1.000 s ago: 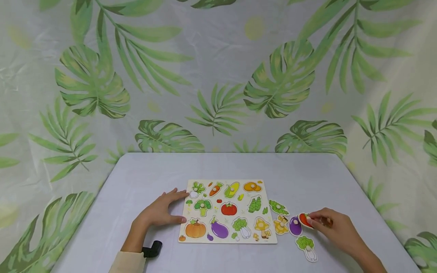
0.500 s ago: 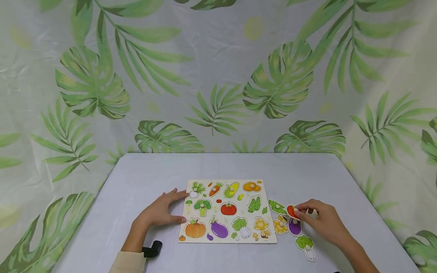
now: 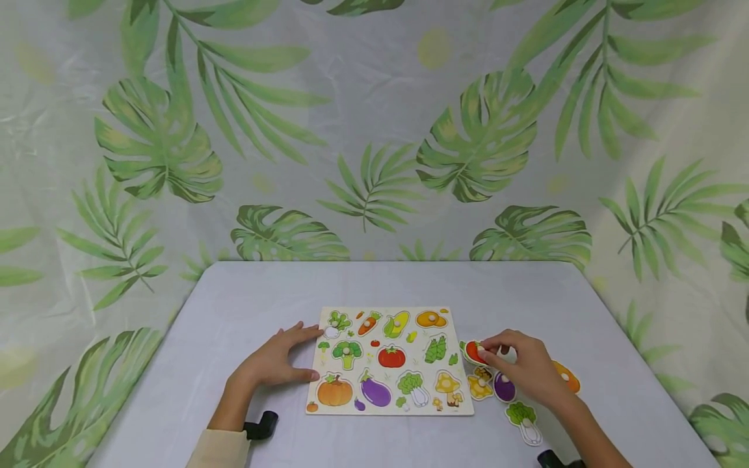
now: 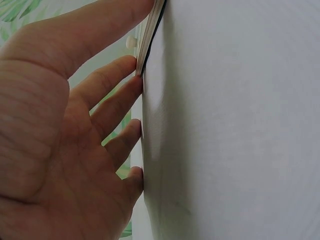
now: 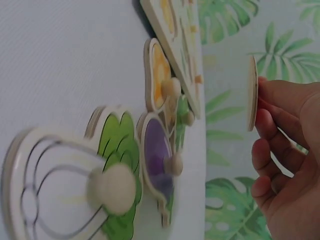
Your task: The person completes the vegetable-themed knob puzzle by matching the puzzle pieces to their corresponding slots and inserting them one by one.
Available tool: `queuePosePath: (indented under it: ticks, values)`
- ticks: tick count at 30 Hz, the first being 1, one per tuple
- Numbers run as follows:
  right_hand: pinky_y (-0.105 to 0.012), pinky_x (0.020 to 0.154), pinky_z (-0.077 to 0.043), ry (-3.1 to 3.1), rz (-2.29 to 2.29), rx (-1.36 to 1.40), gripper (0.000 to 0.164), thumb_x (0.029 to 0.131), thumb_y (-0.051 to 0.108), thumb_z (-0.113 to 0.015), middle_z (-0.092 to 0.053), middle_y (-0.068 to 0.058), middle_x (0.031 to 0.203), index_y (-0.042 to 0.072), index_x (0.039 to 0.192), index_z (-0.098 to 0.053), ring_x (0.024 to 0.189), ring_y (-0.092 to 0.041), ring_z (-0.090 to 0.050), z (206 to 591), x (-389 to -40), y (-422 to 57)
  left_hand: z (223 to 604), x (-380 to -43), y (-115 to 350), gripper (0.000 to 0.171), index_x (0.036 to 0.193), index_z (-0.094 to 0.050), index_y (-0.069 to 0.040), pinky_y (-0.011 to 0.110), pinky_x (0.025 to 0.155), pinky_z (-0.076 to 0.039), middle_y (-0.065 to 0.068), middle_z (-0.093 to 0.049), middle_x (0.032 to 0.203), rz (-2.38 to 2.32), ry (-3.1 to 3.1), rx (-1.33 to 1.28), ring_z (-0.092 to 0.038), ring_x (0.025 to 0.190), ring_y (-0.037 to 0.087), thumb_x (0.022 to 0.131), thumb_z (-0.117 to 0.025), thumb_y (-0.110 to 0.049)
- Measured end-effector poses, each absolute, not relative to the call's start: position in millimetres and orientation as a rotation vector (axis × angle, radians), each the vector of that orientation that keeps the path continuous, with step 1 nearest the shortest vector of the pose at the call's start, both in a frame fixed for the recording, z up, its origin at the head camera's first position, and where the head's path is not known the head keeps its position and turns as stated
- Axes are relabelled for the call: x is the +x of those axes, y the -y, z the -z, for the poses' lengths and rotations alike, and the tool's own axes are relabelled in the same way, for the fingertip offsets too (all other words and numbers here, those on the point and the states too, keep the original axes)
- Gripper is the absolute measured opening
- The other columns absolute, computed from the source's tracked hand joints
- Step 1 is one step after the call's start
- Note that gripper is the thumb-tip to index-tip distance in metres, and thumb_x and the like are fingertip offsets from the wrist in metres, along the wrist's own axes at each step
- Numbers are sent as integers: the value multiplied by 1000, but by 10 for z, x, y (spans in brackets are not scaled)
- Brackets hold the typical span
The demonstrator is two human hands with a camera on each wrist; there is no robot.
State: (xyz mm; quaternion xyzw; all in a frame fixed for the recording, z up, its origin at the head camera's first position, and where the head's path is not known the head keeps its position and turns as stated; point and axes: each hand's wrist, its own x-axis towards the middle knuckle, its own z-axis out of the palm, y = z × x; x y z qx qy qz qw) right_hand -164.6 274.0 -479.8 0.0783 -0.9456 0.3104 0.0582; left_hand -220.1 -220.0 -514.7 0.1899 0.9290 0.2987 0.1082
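Observation:
In the head view my left hand (image 3: 270,361) touches the left edge of a wooden vegetable puzzle board (image 3: 411,344), fingers spread. The left wrist view shows these fingertips (image 4: 131,65) against the board's side. My right hand (image 3: 529,369) pinches a tomato puzzle piece (image 3: 473,351) just right of the board. In the right wrist view that piece (image 5: 252,95) is seen edge-on, raised off the table; its knob is hidden by the fingers. Below it lie a mushroom piece (image 3: 480,389), an eggplant piece (image 3: 504,388) and, mostly covered, a green piece (image 3: 463,346).
A bok choy piece (image 3: 523,421) lies nearer the front, and an orange piece (image 3: 567,377) lies partly behind the right wrist. Several knobbed pieces, including the corn (image 3: 397,325) and broccoli (image 3: 348,355), sit in the board. A white-covered table (image 3: 281,292) bears everything.
My right hand has carried the tomato piece leftward, past the eggplant piece to above the green piece, uncovering the orange piece at the right. My left hand stays at the board's edge.

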Motion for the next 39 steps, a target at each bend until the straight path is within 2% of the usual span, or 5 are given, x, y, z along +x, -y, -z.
queuePosePath:
  ticks: [7,16,26,34,39]
  values:
    - [-21,68,-47,2840,-966,306,13,91,28,-80,-65,13,86,22,103,-80,85,-14,-54,4766,-1714,-2581,5150,-2211,2207,86,151,-54,-28,63,129,-15,4,-45,162,-883,-2728,580,-26,157,37,75,-88,-49]
    - [-31,71,-54,2791,-986,374,13,90,27,-82,-66,15,86,23,102,-80,86,-17,-58,4789,-1787,-2430,5167,-2212,2207,86,151,-53,-31,63,129,-15,-1,-46,162,-879,-2729,570,-26,158,35,75,-89,-49]
    - [-28,71,-52,2760,-1024,439,12,90,25,-81,-65,16,85,22,101,-80,86,-16,-58,4733,-1844,-2255,5180,-2225,2208,86,151,-53,-31,63,129,-16,-1,-46,162,-871,-2736,578,-26,158,35,75,-88,-49]
    - [-35,74,-54,2763,-1062,476,12,90,24,-81,-66,15,85,22,101,-80,86,-21,-59,4735,-1900,-2106,5183,-2235,2216,85,151,-54,-31,63,129,-15,-1,-46,162,-878,-2737,583,-26,158,35,75,-88,-50]
    - [-36,76,-54,2797,-1043,491,12,90,24,-81,-64,16,83,22,101,-81,87,-18,-58,4764,-1919,-2021,5196,-2236,2217,86,151,-53,-31,63,129,-15,1,-45,162,-878,-2734,577,-26,158,36,74,-88,-52]
